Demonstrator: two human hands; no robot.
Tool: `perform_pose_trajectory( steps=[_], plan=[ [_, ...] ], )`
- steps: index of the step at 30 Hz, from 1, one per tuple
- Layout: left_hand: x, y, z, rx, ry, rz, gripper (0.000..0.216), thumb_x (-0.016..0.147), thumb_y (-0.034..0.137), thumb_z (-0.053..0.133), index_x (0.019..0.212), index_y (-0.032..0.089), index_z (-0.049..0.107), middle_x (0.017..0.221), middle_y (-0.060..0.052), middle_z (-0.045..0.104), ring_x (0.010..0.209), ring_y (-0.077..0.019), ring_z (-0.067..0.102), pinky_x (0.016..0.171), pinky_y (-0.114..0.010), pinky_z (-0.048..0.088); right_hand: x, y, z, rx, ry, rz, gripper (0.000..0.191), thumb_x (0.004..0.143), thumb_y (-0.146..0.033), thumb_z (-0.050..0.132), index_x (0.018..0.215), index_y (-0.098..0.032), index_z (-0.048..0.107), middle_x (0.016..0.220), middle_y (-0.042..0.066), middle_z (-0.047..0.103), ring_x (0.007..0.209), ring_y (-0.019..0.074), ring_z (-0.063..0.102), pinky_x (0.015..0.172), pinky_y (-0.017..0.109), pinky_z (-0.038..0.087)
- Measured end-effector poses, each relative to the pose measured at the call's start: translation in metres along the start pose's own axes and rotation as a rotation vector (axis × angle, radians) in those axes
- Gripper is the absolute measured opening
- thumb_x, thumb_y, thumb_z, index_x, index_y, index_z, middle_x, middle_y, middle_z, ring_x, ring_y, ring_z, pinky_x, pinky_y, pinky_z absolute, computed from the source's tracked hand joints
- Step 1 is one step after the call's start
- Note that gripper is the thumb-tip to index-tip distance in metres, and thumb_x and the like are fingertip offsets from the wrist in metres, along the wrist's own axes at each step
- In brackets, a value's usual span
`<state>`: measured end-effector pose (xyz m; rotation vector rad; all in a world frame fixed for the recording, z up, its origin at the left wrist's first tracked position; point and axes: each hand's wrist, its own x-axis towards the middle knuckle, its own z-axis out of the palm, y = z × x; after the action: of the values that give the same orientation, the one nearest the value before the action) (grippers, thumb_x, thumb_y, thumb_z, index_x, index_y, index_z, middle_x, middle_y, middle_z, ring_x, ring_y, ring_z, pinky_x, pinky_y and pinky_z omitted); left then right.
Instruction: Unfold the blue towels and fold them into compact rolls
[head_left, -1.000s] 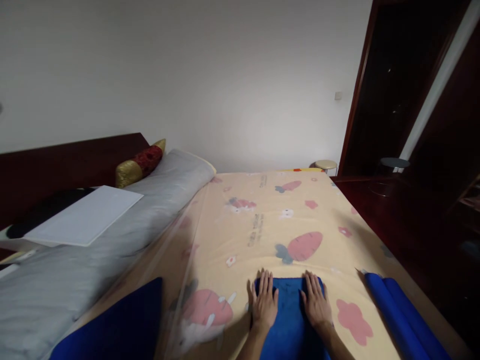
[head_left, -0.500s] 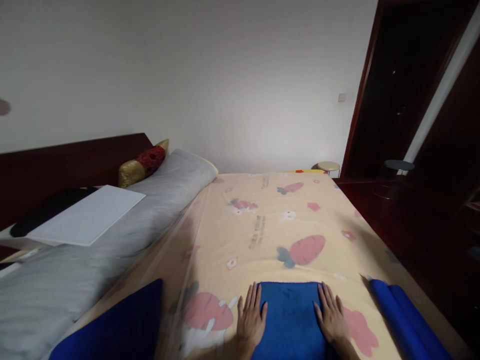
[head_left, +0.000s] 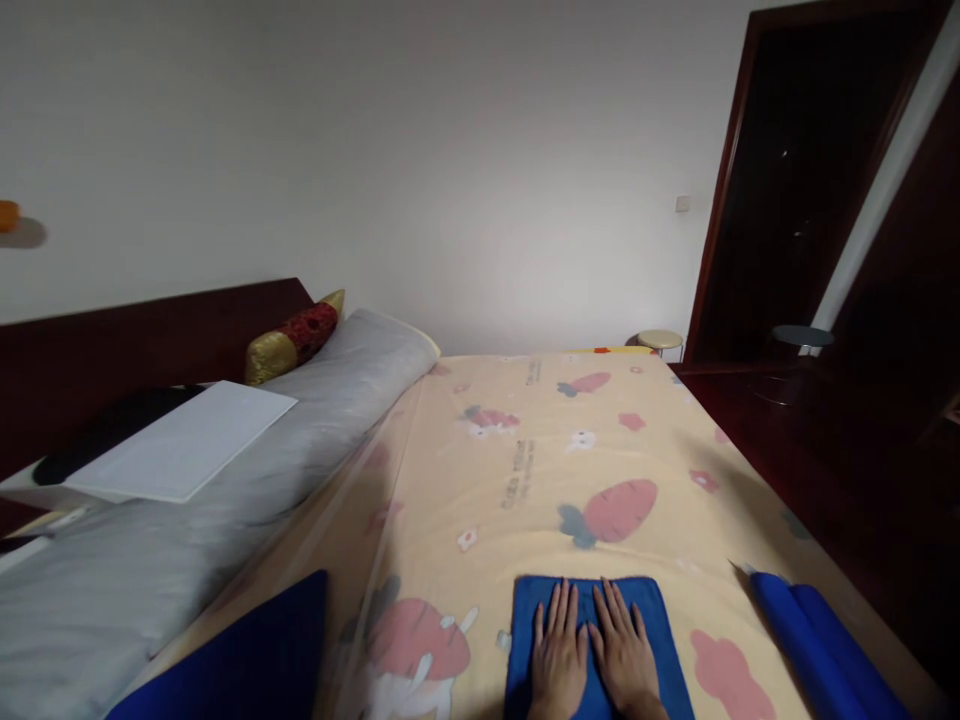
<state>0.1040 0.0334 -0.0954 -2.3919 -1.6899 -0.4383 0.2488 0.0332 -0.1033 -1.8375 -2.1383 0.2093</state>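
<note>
Head view: left hand [head_left: 559, 655] and right hand [head_left: 622, 650] lying flat, fingers spread, gripping nothing, side by side, pressing folded blue terry towel [head_left: 596, 640] on carrot-print yellow bedsheet [head_left: 525, 470]. Smoothing step, probably; next likely needing edge grip. Rolled blue cloth [head_left: 817, 650] lying rightward, apart.

Plain white wall [head_left: 465, 150] behind, dark headboard [head_left: 150, 330] left, dark doorway [head_left: 795, 200] right, stool [head_left: 659, 340] beside it; dim light.
</note>
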Motion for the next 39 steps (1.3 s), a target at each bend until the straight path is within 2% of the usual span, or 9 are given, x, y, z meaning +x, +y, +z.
perform_pose_trajectory(
  steps=[8,13,17,19,22,24,27,31,39],
  plan=[
    [0.000,-0.009,0.001,-0.074,-0.097,-0.066,0.056,0.096,0.033,0.031,0.146,0.032,0.007,0.153,0.004,0.028,0.138,-0.0184,0.034,0.112,-0.043,0.032,-0.001,0.003,-0.001,-0.003,-0.009,0.024,0.058,0.095,-0.056,0.021,0.145,-0.028,0.028,0.154,0.001,0.022,0.142,0.0214,0.025,0.115,0.048,0.024],
    [-0.018,-0.049,-0.006,-0.010,-0.134,-0.219,0.054,0.097,0.039,0.027,0.146,0.030,0.008,0.154,0.002,0.026,0.141,-0.0206,0.029,0.114,-0.048,0.026,-0.020,0.052,-0.003,-0.076,0.001,0.212,0.070,0.092,-0.059,0.016,0.146,-0.015,0.024,0.155,0.005,0.020,0.144,0.0229,0.018,0.117,0.050,0.018],
    [-0.026,-0.070,-0.013,-0.010,-0.180,-0.204,0.053,0.096,0.042,0.026,0.146,0.030,0.010,0.154,0.002,0.025,0.142,-0.0204,0.027,0.114,-0.049,0.024,-0.026,0.082,-0.006,-0.059,-0.053,0.191,0.071,0.092,-0.059,0.016,0.147,-0.014,0.023,0.155,0.004,0.020,0.144,0.0209,0.018,0.117,0.048,0.017],
    [-0.025,-0.067,-0.015,0.010,-0.146,-0.209,0.054,0.096,0.041,0.027,0.146,0.030,0.012,0.153,0.001,0.027,0.141,-0.0225,0.029,0.114,-0.053,0.020,-0.024,0.078,-0.008,-0.077,-0.036,0.222,0.072,0.092,-0.058,0.017,0.145,-0.012,0.028,0.154,0.006,0.024,0.143,0.0232,0.020,0.117,0.051,0.017],
    [-0.027,-0.046,-0.011,0.054,-0.014,-0.189,0.056,0.095,0.039,0.031,0.146,0.029,0.010,0.152,0.000,0.031,0.139,-0.0242,0.032,0.115,-0.057,0.014,-0.023,0.053,-0.006,-0.099,0.088,0.278,0.073,0.091,-0.059,0.017,0.144,-0.011,0.033,0.153,0.010,0.027,0.142,0.0277,0.023,0.116,0.056,0.016],
    [-0.033,-0.028,0.000,0.064,0.071,-0.125,0.058,0.094,0.035,0.033,0.147,0.028,0.010,0.151,0.000,0.035,0.137,-0.0218,0.035,0.115,-0.050,0.018,-0.028,0.033,0.002,-0.067,0.150,0.204,0.069,0.092,-0.059,0.020,0.144,-0.015,0.034,0.152,0.008,0.028,0.142,0.0273,0.025,0.115,0.054,0.021],
    [-0.048,-0.006,0.020,0.040,0.139,0.002,0.062,0.090,0.029,0.037,0.147,0.028,0.013,0.146,0.002,0.044,0.131,-0.0181,0.043,0.109,-0.038,0.031,-0.043,0.012,0.017,0.015,0.120,0.037,0.059,0.092,-0.057,0.028,0.141,-0.027,0.040,0.148,0.004,0.038,0.136,0.0266,0.036,0.110,0.049,0.035],
    [-0.058,0.004,0.029,0.003,0.068,0.002,0.063,0.089,0.026,0.038,0.147,0.029,0.014,0.148,0.003,0.041,0.130,-0.0185,0.045,0.105,-0.038,0.035,-0.056,0.004,0.027,0.043,0.069,0.010,0.054,0.092,-0.056,0.031,0.139,-0.031,0.042,0.147,0.002,0.038,0.135,0.0284,0.038,0.108,0.051,0.037],
    [-0.056,0.003,0.005,-0.018,-0.019,-0.014,0.061,0.092,0.027,0.038,0.147,0.030,0.013,0.151,0.004,0.034,0.134,-0.0180,0.040,0.107,-0.039,0.034,-0.057,0.008,0.009,0.037,0.058,-0.011,0.057,0.093,-0.056,0.028,0.141,-0.026,0.038,0.149,0.003,0.034,0.137,0.0253,0.035,0.111,0.048,0.033]
  ],
)
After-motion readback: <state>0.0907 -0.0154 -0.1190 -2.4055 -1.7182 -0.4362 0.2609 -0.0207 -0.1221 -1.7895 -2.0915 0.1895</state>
